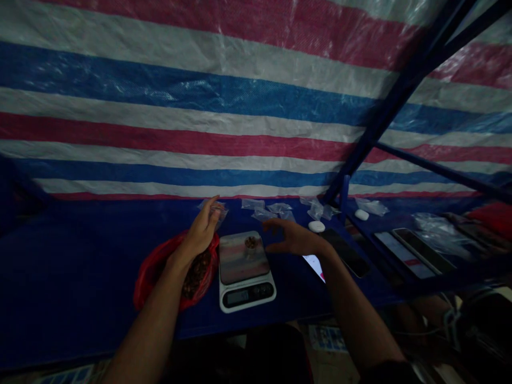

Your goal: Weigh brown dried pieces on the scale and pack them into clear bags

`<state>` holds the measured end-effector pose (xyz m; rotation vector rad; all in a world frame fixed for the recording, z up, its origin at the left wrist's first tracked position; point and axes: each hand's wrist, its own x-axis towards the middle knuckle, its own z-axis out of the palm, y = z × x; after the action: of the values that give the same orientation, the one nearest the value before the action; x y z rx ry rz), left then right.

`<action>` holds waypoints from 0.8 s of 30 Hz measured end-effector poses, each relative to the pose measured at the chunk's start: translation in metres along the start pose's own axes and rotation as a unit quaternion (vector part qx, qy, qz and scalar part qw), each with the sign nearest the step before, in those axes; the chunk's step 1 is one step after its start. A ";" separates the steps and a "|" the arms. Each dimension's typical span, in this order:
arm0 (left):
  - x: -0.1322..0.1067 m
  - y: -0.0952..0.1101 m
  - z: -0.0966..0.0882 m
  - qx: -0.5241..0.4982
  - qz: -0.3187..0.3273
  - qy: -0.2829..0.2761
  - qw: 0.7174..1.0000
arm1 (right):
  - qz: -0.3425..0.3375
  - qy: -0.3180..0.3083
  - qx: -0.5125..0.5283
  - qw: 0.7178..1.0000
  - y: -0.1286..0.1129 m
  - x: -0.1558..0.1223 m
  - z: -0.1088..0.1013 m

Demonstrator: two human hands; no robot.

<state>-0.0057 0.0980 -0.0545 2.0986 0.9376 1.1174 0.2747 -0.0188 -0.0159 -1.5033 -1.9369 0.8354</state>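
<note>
My left hand (202, 229) is raised over a red plastic bag (154, 269) of brown bits and pinches a small clear plastic bag (218, 209) between thumb and fingers. My right hand (294, 238) hovers just right of a white digital kitchen scale (245, 271), fingers spread and holding nothing. A small cup (251, 244) with brown contents stands on the scale's plate.
Several small clear bags (269, 210) lie along the back of the blue table (80, 266). Right of the scale lie phones (347, 252), one lit (316, 265), and two white cases (317, 226). A blue metal frame (384, 122) rises at right before a striped tarp (200, 106).
</note>
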 end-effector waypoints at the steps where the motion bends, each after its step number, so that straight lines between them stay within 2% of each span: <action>1: 0.000 0.000 0.002 -0.004 -0.002 -0.018 1.000 | 0.005 0.002 0.007 1.000 0.003 -0.004 0.008; 5: -0.002 0.001 0.007 -0.031 -0.009 -0.094 0.995 | -0.026 0.001 0.035 0.999 0.001 0.001 0.035; 9: -0.004 0.006 0.005 -0.056 -0.027 -0.136 0.989 | -0.042 0.002 0.068 0.997 -0.006 0.017 0.041; 18: -0.006 0.010 0.002 -0.030 -0.013 -0.138 0.990 | -0.102 0.015 0.068 0.992 -0.012 0.054 0.029; 24: -0.004 0.010 0.003 -0.014 -0.005 -0.129 0.992 | -0.133 0.013 -0.061 0.989 -0.025 0.071 0.023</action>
<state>-0.0018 0.0887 -0.0505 2.1498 0.8028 0.8227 0.2253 0.0425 -0.0090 -1.2763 -2.1425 0.5853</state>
